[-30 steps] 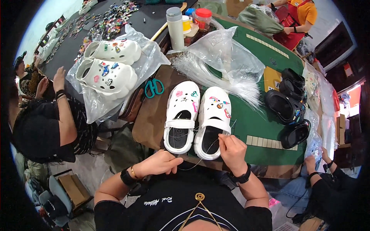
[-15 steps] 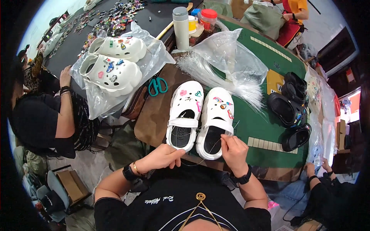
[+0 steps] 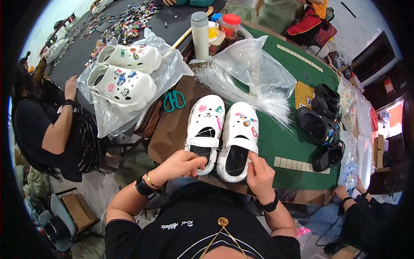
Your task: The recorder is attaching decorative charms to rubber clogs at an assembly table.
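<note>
Pair of white clogs (image 3: 222, 136) sits side by side on the desk (image 3: 297, 142), heels toward the wearer, toes pointing 12 o'clock. Both carry small coloured charms on the uppers.

Left hand (image 3: 183, 164) is at the heel of the left clog (image 3: 205, 131), fingers curled and pinched together near the strap. Something small may be in the pinch; can't tell. Right hand (image 3: 258, 175) is at the heel rim of the right clog (image 3: 238, 140), thumb and forefinger closed on the edge, or on a thin item there. Too small to resolve.

Judgement: the step is fine work at the heels, fitting or tying something on.

To do it well:
- Keep the pair squared up, heels level, so both sides match.
- Brace with the idle fingers on the sole; pinch with thumb and forefinger only.
- Don't drag the clogs off the brown mat (image 3: 172, 134) at 9 o'clock.
- Stay clear of the charms on the uppers.

Around it: teal scissors (image 3: 174, 100) at 10 o'clock, clear plastic bag (image 3: 254, 73) at 12, black clogs (image 3: 321, 125) at 3, a second white pair (image 3: 125, 75) on plastic at 10–11 o'clock. Another person's arm (image 3: 60, 125) is far left, away from the work.
</note>
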Demonstrator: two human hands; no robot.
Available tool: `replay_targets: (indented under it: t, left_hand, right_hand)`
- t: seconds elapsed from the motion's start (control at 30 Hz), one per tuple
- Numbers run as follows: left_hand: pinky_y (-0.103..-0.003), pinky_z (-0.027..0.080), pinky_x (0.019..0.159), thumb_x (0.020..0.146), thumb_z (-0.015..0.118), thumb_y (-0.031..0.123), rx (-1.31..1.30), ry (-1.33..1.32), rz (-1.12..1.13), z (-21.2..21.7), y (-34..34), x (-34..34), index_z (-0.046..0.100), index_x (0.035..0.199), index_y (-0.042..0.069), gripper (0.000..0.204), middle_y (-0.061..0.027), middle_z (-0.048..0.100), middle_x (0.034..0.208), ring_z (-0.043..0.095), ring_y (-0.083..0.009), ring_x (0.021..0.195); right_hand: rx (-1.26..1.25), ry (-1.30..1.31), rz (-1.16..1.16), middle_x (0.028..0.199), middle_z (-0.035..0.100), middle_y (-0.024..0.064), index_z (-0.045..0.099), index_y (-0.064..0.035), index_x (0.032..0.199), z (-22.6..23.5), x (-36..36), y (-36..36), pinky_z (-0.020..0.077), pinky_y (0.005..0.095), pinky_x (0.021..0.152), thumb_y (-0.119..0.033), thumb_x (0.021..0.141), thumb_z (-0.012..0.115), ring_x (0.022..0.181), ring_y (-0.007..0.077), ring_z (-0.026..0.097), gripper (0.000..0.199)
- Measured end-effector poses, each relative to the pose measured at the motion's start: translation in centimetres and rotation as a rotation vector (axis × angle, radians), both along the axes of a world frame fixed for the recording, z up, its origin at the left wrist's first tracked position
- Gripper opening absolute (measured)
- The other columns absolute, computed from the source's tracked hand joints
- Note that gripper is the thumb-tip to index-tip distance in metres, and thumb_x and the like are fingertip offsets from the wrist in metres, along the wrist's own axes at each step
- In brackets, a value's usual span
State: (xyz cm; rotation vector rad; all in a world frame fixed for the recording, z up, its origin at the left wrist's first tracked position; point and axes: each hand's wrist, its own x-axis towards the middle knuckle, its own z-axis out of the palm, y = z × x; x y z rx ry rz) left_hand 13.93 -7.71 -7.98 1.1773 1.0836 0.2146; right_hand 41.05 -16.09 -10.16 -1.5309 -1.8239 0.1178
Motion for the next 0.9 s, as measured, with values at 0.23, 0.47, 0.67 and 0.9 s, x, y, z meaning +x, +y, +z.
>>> replay_targets:
  t: [0.23,0.47,0.67,0.9]
  left_hand:
    - [-0.023,0.045,0.048,0.089,0.066,0.031,0.047,0.061,-0.352,1.0,1.2,-4.2,0.072,0.091,0.0,0.031,-0.0025,0.068,0.075,0.058,-0.0071,0.055]
    - [-0.02,0.043,0.046,0.1,0.052,0.036,-0.053,0.005,0.189,-2.1,3.5,-5.3,0.067,0.092,0.0,0.039,-0.0012,0.065,0.072,0.056,-0.0069,0.051]
    - [-0.02,0.042,0.046,0.1,0.053,0.04,0.066,-0.061,0.365,-4.7,5.6,-2.4,0.063,0.089,0.004,0.039,-0.0001,0.062,0.072,0.055,-0.007,0.054]
    - [-0.02,0.042,0.05,0.094,0.062,0.02,0.139,-0.07,0.468,-4.0,7.0,-1.1,0.065,0.088,0.004,0.017,0.0006,0.063,0.072,0.056,-0.0072,0.057]
  right_hand:
    - [0.053,0.111,0.016,0.089,0.07,0.0133,0.066,-0.0011,0.11,-0.7,1.9,-1.3,0.0532,0.0323,0.06,0.008,0.081,0.062,0.068,0.0234,0.068,0.03]
    - [-0.272,0.74,-0.219,0.089,0.069,0.0073,0.062,0.0002,0.115,-1.8,3.6,-0.4,0.0461,0.0212,0.055,-0.011,0.099,0.053,0.062,0.0065,0.056,0.022]
    - [-0.491,0.901,-0.197,0.098,0.069,0.0057,0.061,0.0015,0.116,-2.6,3.8,2.2,0.0481,0.0238,0.067,-0.016,0.1,0.055,0.074,0.0078,0.059,0.025]
    - [-0.413,0.98,-0.197,0.096,0.069,0.0011,0.067,-0.003,0.11,-3.3,3.9,4.7,0.0453,0.0218,0.067,-0.016,0.098,0.057,0.078,0.0071,0.06,0.021]
